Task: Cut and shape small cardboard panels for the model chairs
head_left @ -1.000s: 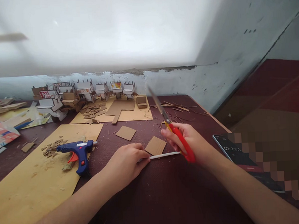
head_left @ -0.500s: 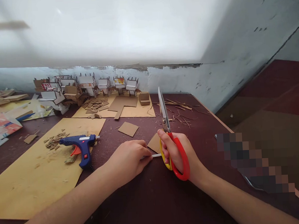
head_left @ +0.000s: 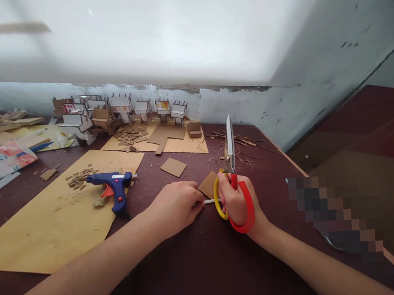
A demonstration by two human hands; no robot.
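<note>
My right hand (head_left: 236, 198) is closed round the red and yellow handles of a pair of scissors (head_left: 229, 152), whose blades point up and away from me. Between my hands runs a thin white stick (head_left: 210, 201); its left end is pinched in the fingers of my left hand (head_left: 178, 205), and its right end disappears behind the yellow handle near my right fingertips. Just behind it lies a square piece of cardboard (head_left: 208, 185), partly covered by my right hand and the scissors. A second cardboard square (head_left: 174, 167) lies flat farther back.
To the left, a blue glue gun (head_left: 119, 191) rests on a yellow sheet (head_left: 56, 234) beside small cardboard scraps. Several small cardboard models (head_left: 120, 108) stand along the wall. Thin cardboard offcuts (head_left: 241, 140) lie at the back right. A blurred-out object (head_left: 332, 215) sits at the right edge.
The scissors have turned in my right hand, with the blade tips now farther right. The view has shifted slightly. My left hand keeps its pinch on the stick.
</note>
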